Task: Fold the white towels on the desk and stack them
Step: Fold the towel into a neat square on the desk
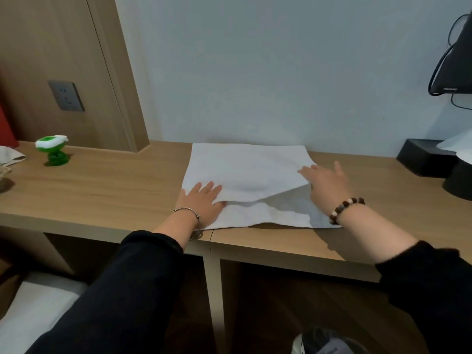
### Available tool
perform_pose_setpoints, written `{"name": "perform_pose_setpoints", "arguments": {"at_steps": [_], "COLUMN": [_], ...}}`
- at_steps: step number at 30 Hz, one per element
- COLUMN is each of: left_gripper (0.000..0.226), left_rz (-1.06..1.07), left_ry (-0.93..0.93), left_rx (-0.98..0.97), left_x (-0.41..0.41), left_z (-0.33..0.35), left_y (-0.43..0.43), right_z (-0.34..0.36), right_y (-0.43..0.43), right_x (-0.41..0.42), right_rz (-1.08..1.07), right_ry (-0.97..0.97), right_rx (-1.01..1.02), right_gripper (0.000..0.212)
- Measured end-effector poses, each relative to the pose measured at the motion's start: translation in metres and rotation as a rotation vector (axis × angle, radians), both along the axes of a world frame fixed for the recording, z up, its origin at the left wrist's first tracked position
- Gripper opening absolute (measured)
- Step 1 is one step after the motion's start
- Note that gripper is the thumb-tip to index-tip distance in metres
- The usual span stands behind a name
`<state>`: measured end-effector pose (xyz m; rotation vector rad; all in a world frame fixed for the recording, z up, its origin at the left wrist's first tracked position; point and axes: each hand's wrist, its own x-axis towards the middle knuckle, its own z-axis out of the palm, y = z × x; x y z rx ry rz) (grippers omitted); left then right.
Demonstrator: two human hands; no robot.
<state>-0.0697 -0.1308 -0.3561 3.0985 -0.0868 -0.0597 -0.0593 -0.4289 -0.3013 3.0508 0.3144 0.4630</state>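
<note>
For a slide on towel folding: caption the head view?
Left hand and right hand rest open on a partly folded white towel on the wooden desk.

towel [245, 172] sits mid-desk [115, 190] against the back wall, left hand [201, 200] on its left edge, right hand [324, 185] on its right, little fan [52, 149] far left, box [424, 157] far right

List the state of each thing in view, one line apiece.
Towel: folded over once, top layer askew, lying flat on the desk.
Left hand: open, pressing flat on the towel's left edge.
Right hand: open, fingers spread on the towel's right edge.
Socket: nothing plugged in.
Green gadget: upright on the desk.
</note>
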Motion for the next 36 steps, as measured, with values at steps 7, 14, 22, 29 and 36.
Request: {"name": "perform_pose_setpoints", "arguments": {"at_steps": [7,14,22,29,36], "left_gripper": [0.049,0.044,0.052,0.044,0.038], "left_rz": [-0.018,-0.13,-0.251,-0.235,-0.089], "left_ry": [-0.035,-0.433,-0.299,-0.175,-0.425], "left_rx": [-0.104,-0.05,0.21,-0.057,-0.217], "left_x": [-0.008,-0.028,-0.071,-0.084,-0.074], "left_z": [0.012,0.058,0.021,0.001,0.036], "left_y": [-0.001,-0.005,-0.003,-0.003,-0.011], "right_z": [-0.036,-0.017,-0.034,-0.039,-0.019], "right_y": [-0.025,-0.02,-0.039,-0.033,-0.018], "right_x": [-0.028,-0.024,-0.051,-0.057,-0.053], "right_rz": [-0.021,-0.101,0.015,-0.032,-0.008], "right_ry": [0.372,0.076,0.13,0.184,-0.077], "right_rx": [0.084,0.238,-0.071,-0.081,0.252], "right_gripper": [0.069,0.064,0.061,0.056,0.061]}}
